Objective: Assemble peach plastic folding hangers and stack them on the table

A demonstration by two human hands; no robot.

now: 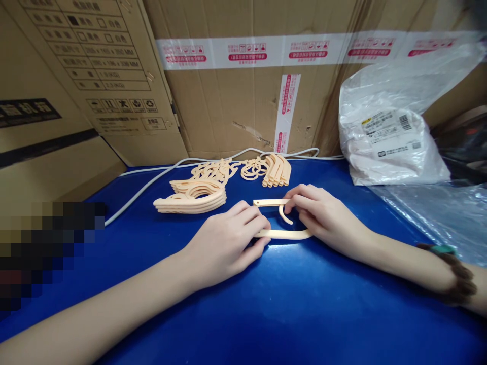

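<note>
Low over the blue table, a cream plastic folding hanger lies between my two hands. Its lower bar runs from the fingers of my left hand, which pinch its left end, to my right hand. My right fingers close around the hanger's right side, where a straight arm piece and a small curved hook stick out. How these pieces join is hidden behind the right fingers. Beyond my left hand is a neat stack of similar cream hangers.
Behind the stack lie loose cream hanger pieces, several hooks and a row of curved arms. A grey cable crosses the back. Cardboard boxes wall the far side. A white plastic bag stands at right.
</note>
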